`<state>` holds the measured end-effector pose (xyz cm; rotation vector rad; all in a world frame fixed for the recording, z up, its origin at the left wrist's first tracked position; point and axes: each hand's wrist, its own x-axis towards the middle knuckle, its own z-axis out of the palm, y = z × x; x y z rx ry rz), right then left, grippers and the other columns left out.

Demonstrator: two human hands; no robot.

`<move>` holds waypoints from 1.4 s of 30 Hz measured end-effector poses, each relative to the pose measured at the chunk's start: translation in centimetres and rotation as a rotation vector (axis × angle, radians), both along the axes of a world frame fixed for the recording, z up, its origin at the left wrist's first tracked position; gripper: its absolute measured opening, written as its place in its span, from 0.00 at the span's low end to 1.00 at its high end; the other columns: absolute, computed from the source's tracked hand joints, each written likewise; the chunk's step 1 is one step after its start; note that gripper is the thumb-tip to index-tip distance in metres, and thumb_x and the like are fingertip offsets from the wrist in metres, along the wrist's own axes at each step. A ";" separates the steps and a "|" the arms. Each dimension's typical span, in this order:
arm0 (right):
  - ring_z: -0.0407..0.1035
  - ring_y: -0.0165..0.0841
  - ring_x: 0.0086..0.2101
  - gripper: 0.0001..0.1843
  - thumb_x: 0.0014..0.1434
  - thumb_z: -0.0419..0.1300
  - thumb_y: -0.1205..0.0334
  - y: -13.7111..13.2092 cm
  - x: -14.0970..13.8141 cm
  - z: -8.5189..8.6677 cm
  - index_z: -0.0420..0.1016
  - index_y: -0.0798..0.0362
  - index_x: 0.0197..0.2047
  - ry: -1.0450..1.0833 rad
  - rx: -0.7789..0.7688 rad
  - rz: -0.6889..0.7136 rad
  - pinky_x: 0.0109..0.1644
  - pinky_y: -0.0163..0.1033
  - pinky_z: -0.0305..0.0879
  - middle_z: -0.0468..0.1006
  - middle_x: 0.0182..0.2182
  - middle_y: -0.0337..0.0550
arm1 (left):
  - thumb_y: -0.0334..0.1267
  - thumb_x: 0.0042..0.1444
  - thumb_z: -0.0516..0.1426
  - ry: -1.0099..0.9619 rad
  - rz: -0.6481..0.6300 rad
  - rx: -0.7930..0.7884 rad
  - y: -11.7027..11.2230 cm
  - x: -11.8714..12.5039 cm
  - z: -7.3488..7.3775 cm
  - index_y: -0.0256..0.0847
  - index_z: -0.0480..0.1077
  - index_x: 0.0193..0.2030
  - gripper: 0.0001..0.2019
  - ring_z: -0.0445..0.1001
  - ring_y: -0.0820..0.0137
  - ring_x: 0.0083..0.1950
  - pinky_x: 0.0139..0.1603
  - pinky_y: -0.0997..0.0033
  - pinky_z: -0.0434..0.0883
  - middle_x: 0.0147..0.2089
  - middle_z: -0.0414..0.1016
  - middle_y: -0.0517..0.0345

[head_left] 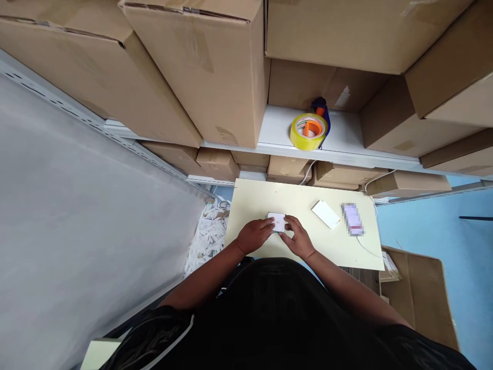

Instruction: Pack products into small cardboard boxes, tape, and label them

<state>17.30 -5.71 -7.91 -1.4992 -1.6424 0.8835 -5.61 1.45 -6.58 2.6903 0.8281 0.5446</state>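
Note:
A small white box [279, 221] with rounded corners and a hint of green along its edge is held just over the pale yellow table. My left hand [256, 235] is closed on its left side, fingers resting over the top. On the opposite side, the thumb and fingers of my right hand [297, 237] grip the box's right edge. Faint print shows on the top face, too small to read. To the right of my hands lies a flat white box [325, 214], and beyond it a phone [352, 219] with a blurred screen and a cable.
The yellow table [250, 198] stands below a metal shelf [342, 136] stacked with cardboard boxes [192, 67]. A yellow tape roll [298, 139] in a dispenser sits on that shelf. White paper scraps [208, 234] heap at the left; an open carton [419, 288] stands at the right.

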 end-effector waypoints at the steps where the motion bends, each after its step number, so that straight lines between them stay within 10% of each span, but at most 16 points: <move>1: 0.77 0.39 0.45 0.29 0.67 0.62 0.51 0.0 0.0 0.0 0.63 0.42 0.68 0.001 -0.002 -0.001 0.53 0.54 0.80 0.66 0.64 0.54 | 0.39 0.72 0.53 -0.008 -0.009 0.001 0.1 0.0 -0.1 0.39 0.76 0.55 0.13 0.81 0.64 0.49 0.50 0.60 0.77 0.61 0.77 0.48; 28: 0.75 0.38 0.45 0.23 0.68 0.60 0.54 0.0 -0.4 -0.1 0.64 0.43 0.64 0.010 -0.006 -0.012 0.53 0.53 0.79 0.66 0.63 0.53 | 0.35 0.68 0.55 0.015 -0.033 -0.049 -0.8 -0.6 -1.8 0.43 0.73 0.54 0.11 0.81 0.62 0.47 0.49 0.55 0.79 0.65 0.73 0.45; 35: 0.74 0.42 0.52 0.43 0.58 0.67 0.54 -0.7 -0.1 -1.9 0.51 0.41 0.72 0.111 -0.300 -0.047 0.54 0.55 0.76 0.69 0.64 0.52 | 0.36 0.58 0.62 -0.248 0.420 -0.511 -3.5 0.5 -3.2 0.44 0.56 0.72 0.36 0.76 0.57 0.61 0.52 0.56 0.79 0.71 0.63 0.39; 42: 0.76 0.42 0.45 0.43 0.53 0.66 0.61 1.2 -3.0 -5.3 0.56 0.42 0.70 0.102 -0.368 -0.015 0.50 0.55 0.76 0.75 0.56 0.49 | 0.33 0.56 0.61 -0.243 0.460 -0.796 -2.4 0.7 -4.6 0.41 0.54 0.74 0.39 0.79 0.56 0.56 0.48 0.57 0.79 0.64 0.73 0.39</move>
